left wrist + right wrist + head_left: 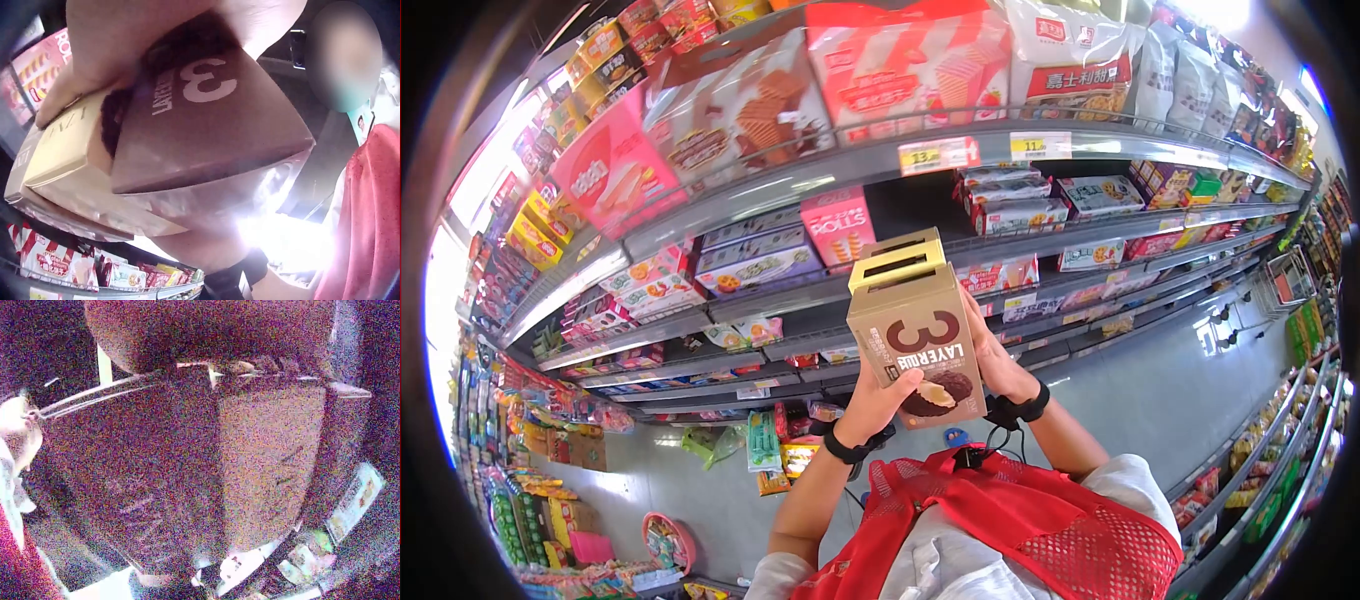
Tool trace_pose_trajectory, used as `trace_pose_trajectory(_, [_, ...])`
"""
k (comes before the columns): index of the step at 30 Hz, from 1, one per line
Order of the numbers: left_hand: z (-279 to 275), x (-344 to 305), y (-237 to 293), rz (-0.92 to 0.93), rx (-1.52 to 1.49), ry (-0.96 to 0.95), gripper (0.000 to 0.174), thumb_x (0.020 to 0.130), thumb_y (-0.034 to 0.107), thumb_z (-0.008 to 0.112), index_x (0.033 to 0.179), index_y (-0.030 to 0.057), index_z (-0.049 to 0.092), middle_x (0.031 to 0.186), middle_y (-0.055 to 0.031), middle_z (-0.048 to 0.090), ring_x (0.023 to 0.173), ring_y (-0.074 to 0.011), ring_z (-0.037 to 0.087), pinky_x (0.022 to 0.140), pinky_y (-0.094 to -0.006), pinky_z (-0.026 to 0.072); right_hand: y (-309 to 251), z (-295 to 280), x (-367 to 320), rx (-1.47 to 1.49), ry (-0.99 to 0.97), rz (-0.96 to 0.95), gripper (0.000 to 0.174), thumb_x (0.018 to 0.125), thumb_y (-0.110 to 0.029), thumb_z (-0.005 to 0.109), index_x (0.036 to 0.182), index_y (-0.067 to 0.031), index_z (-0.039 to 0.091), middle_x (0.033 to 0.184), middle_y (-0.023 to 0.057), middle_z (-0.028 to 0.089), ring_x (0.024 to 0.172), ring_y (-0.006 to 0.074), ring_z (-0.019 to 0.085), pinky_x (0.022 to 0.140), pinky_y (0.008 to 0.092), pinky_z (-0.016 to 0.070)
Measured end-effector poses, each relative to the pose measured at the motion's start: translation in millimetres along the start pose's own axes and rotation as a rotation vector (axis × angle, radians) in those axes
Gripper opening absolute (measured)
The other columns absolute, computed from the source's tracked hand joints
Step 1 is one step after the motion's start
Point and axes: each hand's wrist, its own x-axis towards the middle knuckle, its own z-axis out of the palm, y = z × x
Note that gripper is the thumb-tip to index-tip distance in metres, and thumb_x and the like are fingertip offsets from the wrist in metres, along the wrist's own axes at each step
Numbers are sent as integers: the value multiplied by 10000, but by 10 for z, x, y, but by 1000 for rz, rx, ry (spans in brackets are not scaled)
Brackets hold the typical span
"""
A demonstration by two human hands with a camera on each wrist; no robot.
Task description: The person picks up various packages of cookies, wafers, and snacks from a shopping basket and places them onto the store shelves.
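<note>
The front box (pixel 918 355) was milky brown, with a dark brown 3, white lettering and a dark biscuit picture (pixel 940 396) with a cream centre; the second box (pixel 65 144) was pale yellow. Around the front box, a bag (pixel 908 75) at twelve o'clock bore pinkish-red and white stripes, the ROLLS box (pixel 838 225) at eleven was pink, the mesh vest (pixel 1020 515) at five red.
</note>
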Motion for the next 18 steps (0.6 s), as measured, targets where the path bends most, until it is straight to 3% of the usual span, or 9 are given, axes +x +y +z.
trace_pose_trajectory(2, [242, 245, 4, 7, 81, 64, 619, 914, 242, 694, 1405, 10, 398, 1326, -77, 532, 1196, -170, 524, 1014, -340, 438, 201, -318, 81, 107, -36, 59, 938, 973, -696, 257, 1572, -8, 35, 1647, 181, -10, 1522, 317, -18, 1208, 428, 37])
trace_pose_trajectory(6, [511, 604, -2, -37, 142, 39, 609, 912, 230, 690, 1404, 14, 403, 1319, -73, 535, 1182, -167, 527, 1008, -338, 441, 228, -757, 352, 242, -52, -41, 914, 999, -648, 263, 1560, 20, -11, 1642, 201, -32, 1522, 307, -44, 1209, 404, 23])
trace_pose_trajectory(7, [586, 682, -16, 71, 135, 59, 488, 918, 173, 681, 1329, 5, 480, 1259, -77, 569, 1117, -159, 561, 960, -324, 475, 274, -836, 409, 246, -57, -73, 911, 1006, -635, 267, 1555, 30, -25, 1638, 212, -38, 1522, 302, -41, 1209, 393, 31])
trace_pose_trajectory(15, [555, 1137, -189, 63, 197, 187, 619, 920, 228, 686, 1409, 8, 377, 1318, -80, 521, 1163, -157, 524, 1003, -327, 439, 516, -1199, 752, 262, -114, -4, 826, 1046, -530, 297, 1548, 38, -30, 1634, 222, -44, 1519, 302, -41, 1212, 381, 46])
trace_pose_trajectory(18, [533, 1201, -191, 58, 87, 196, 632, 924, 243, 677, 1421, 11, 363, 1328, -80, 516, 1174, -162, 520, 1019, -333, 428, 483, -1222, 789, 248, -129, 24, 820, 1049, -516, 306, 1547, 42, -30, 1634, 223, -48, 1518, 300, -45, 1213, 381, 43])
